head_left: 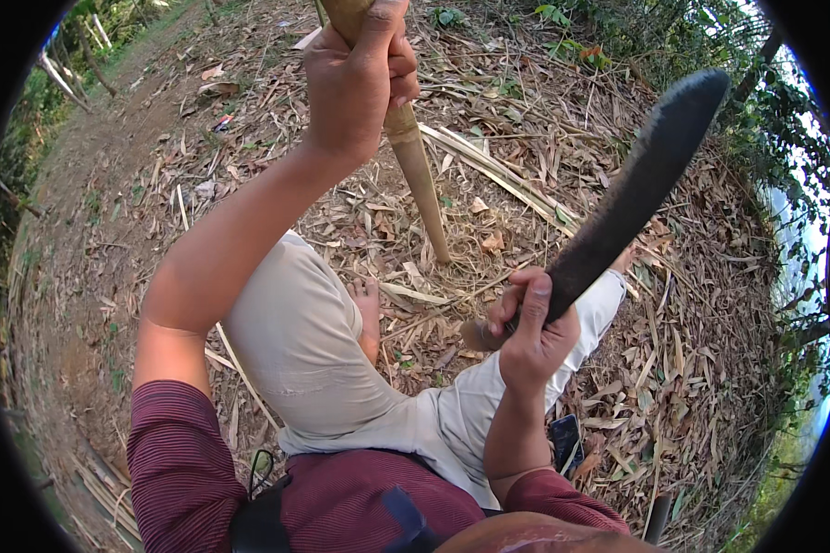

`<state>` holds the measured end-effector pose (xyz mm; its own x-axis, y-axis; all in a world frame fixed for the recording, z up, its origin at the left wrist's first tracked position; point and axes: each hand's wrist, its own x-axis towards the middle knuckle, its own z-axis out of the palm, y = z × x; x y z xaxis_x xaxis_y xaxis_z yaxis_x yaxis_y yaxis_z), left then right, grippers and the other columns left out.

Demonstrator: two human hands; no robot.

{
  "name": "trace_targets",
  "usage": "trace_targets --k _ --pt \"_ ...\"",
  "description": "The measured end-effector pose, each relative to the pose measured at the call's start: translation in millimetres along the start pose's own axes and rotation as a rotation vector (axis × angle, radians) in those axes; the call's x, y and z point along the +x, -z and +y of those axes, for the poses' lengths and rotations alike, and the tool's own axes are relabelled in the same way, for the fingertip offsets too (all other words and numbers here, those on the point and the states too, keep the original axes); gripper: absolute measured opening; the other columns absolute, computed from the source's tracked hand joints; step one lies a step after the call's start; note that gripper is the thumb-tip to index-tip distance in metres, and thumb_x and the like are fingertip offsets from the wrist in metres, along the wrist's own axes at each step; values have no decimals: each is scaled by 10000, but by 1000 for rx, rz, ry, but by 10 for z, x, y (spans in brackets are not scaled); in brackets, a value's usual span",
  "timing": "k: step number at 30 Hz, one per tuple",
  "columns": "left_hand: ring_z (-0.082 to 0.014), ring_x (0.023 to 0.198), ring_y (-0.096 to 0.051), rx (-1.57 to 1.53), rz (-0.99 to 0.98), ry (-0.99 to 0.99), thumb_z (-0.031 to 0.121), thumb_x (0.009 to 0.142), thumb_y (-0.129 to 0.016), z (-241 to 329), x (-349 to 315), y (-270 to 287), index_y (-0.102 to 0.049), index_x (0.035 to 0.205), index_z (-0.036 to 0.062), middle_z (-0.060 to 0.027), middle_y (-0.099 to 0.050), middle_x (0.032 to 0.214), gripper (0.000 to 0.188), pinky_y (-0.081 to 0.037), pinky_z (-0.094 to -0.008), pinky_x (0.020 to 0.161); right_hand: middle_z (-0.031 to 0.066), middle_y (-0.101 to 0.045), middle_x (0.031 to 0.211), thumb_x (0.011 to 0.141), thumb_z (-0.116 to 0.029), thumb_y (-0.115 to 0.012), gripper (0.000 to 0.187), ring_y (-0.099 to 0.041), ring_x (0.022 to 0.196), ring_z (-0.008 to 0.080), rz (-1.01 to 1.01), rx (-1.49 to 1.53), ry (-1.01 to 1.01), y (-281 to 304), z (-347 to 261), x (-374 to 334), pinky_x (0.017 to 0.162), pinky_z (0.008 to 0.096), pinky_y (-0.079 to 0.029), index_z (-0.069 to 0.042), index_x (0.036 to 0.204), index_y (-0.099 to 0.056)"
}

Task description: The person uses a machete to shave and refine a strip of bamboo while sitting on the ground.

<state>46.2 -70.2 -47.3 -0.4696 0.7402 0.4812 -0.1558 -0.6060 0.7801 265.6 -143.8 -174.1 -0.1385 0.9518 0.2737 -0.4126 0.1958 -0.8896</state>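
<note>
Seen from the head camera, where a person sits on leaf-strewn ground:
Left hand (360,78): fist wrapped around a smooth tan bamboo pole (420,180), upright, its foot on the ground.
Right hand (530,327): clenched on a long, curved, dark machete (641,189), its edge rough.
Ground (701,369): dry, papery brown leaves.

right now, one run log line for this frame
left hand: gripping upright bamboo pole | right hand: gripping raised machete | blade: apart from pole | ground: dry leaves
</note>
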Motion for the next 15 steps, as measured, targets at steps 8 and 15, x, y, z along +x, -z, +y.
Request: trace_targets --k 8,15 --pt "-60 379 -331 58 -122 51 286 967 -604 21 -107 -57 -440 599 163 52 -352 464 421 -260 -251 368 -46 -487 552 1002 -217 -548 311 -431 486 32 -42 -580 -220 28 1072 -89 438 242 -335 -20 767 -597" --pt "-53 386 -323 78 -108 31 266 966 -605 -6 -7 6 -449 628 174 56 -361 476 383 -270 -251 381 82 -544 572 953 -109 -580 138 -529 464 166 -18 -563 222 -111 574 -150 478 307 -423 -11 861 -609"
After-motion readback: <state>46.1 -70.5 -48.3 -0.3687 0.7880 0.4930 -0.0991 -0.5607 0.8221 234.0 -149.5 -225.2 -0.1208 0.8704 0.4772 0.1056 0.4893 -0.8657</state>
